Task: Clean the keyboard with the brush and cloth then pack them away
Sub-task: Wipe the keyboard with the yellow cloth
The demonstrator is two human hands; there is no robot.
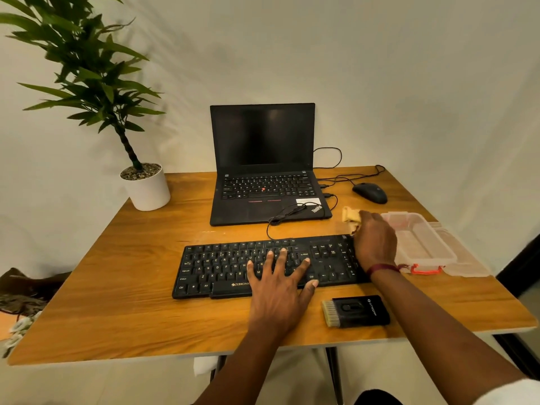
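Observation:
A black keyboard (222, 267) lies across the middle of the wooden desk (117, 302). My left hand (279, 285) rests flat on its keys with fingers spread. My right hand (374, 238) is at the keyboard's far right corner and grips a yellowish cloth (350, 215), most of which it hides. The black brush (356, 311), bristles pointing left, lies on the desk just in front of the keyboard's right end; neither hand touches it.
A clear plastic box (420, 244) with an orange clip stands right of the keyboard, its lid (464, 258) beside it. Behind are an open laptop (263, 171), a black mouse (370, 192) with cables, and a potted plant (146, 185) at the back left.

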